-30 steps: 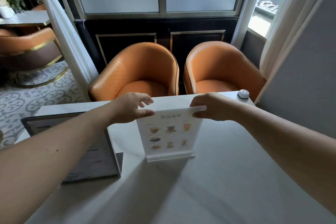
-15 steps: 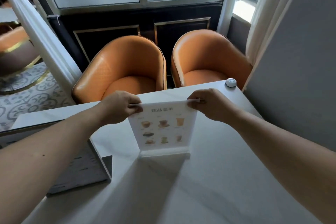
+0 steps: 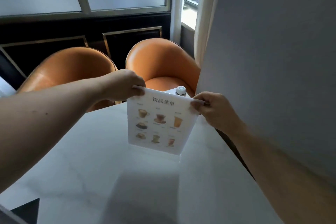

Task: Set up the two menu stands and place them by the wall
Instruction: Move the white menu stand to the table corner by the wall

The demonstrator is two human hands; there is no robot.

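Note:
A clear acrylic menu stand with a drinks menu sheet of cup pictures stands upright on the white table, near the far right corner. My left hand pinches its top left corner. My right hand pinches its top right corner. The stand's base looks tilted, and I cannot tell whether it rests on the table. A dark edge of the second menu stand shows at the bottom left, mostly out of frame.
The grey wall runs along the table's right side, close to my right hand. A small white call button sits at the table's far right corner. Two orange armchairs stand beyond the far edge, below a window.
Both hands have carried the menu stand to the right, toward the wall and the call button. The view swung right, so the second stand slid almost out of frame.

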